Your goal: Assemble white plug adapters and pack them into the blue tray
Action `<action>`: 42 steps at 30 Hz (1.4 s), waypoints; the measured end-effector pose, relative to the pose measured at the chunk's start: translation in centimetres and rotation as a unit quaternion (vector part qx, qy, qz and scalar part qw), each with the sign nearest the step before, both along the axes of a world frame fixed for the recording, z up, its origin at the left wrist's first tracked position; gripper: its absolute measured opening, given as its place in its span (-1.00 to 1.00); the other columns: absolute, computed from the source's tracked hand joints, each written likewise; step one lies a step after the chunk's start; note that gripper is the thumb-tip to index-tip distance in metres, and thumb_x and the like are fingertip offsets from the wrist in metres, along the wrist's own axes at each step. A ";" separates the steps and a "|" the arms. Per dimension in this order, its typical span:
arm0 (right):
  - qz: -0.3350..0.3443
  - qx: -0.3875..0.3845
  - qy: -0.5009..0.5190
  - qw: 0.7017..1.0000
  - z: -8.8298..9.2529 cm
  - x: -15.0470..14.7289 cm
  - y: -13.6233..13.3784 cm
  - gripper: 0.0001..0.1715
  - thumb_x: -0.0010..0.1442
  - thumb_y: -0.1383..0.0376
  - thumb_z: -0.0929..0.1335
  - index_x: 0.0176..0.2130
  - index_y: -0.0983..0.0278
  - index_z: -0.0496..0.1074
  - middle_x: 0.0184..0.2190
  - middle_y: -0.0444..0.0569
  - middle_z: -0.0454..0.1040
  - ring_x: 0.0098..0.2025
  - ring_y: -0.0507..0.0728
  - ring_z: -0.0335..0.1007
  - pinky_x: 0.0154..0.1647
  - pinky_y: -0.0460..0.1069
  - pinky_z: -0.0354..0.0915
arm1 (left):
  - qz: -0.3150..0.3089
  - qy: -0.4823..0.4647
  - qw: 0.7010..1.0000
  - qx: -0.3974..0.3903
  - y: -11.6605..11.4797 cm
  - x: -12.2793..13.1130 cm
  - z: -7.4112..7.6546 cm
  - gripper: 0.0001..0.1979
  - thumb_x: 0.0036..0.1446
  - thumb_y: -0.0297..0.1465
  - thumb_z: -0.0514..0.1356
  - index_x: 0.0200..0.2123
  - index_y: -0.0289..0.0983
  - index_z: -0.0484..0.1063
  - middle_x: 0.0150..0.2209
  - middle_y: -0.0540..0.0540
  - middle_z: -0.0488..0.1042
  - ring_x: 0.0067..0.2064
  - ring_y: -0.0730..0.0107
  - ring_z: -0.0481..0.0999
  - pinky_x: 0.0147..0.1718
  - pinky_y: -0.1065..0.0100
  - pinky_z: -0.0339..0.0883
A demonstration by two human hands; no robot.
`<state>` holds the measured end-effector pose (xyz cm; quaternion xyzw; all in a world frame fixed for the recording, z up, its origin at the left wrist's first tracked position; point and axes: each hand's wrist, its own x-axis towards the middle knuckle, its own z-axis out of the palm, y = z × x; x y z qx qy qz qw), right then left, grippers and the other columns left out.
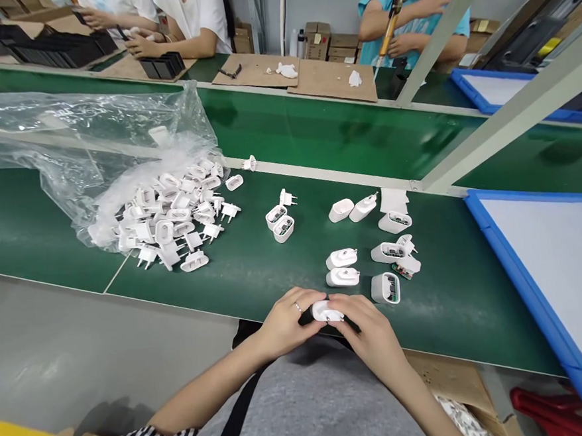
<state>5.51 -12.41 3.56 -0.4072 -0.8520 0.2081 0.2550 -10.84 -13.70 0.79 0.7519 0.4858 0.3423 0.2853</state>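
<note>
Close to my body, at the bench edge, a white plug charger (pixel 326 311) is pinched between both hands. My left hand (pixel 291 317) grips its left side, a ring on one finger. My right hand (pixel 365 319) has thumb and fingers closed on its right side. Just beyond lie two white chargers (pixel 343 277) on their sides. To the right stands an open white housing (pixel 385 288) with a circuit board showing inside. Another open housing (pixel 388 252) sits behind it, beside a loose plug cap (pixel 406 243) and a small circuit board (pixel 403 271).
A heap of white plug caps (pixel 181 212) spills from a clear plastic bag (pixel 129 123) at left. Two open housings (pixel 282 228) stand mid-bench. A blue-rimmed tray (pixel 518 268) lies at right, under a slanting metal post (pixel 513 109). Co-workers sit across the green bench (pixel 255 273).
</note>
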 end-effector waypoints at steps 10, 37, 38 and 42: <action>-0.038 -0.129 -0.140 0.981 1.7 -0.9 0.7 -0.77 -0.07 0.43 0.25 -0.32 0.23 0.31 -0.38 -0.11 0.45 -0.40 0.07 0.38 -0.47 -0.07 0.29 | -0.070 0.150 0.986 -0.029 0.4 -0.5 2.4 -0.71 0.01 -0.33 0.02 -0.15 -0.22 0.23 -0.21 -0.05 0.38 -0.23 0.41 0.38 -0.31 0.41 0.28; 0.009 -0.049 -0.282 0.958 1.2 -1.5 1.9 -0.89 -0.16 0.41 0.23 -0.53 0.19 0.25 -0.67 -0.15 0.41 -0.69 0.10 0.32 -0.80 -0.12 0.03 | -0.171 0.357 0.901 -0.177 3.2 0.9 5.7 -0.73 -0.07 -0.35 0.07 -0.26 -0.34 0.31 -0.29 -0.16 0.40 -0.34 0.29 0.40 -0.54 0.40 0.25; 0.007 -0.049 -0.264 0.963 1.0 -1.4 1.9 -0.90 -0.13 0.39 0.23 -0.50 0.19 0.26 -0.63 -0.14 0.43 -0.68 0.08 0.32 -0.79 -0.12 0.08 | -0.159 0.344 0.913 -0.152 2.8 0.1 5.8 -0.68 -0.08 -0.32 0.08 -0.22 -0.32 0.29 -0.25 -0.15 0.38 -0.29 0.27 0.38 -0.50 0.38 0.26; 0.002 -0.005 -0.183 0.983 0.4 -0.8 1.5 -0.77 0.02 0.26 0.16 -0.28 0.21 0.27 -0.36 -0.05 0.44 -0.62 0.02 0.35 -0.77 -0.14 0.16 | 0.094 0.371 0.922 -0.065 1.2 -5.1 5.7 -0.64 -0.11 -0.43 0.09 -0.15 -0.24 0.24 -0.15 -0.12 0.31 -0.20 0.23 0.30 -0.36 0.32 0.26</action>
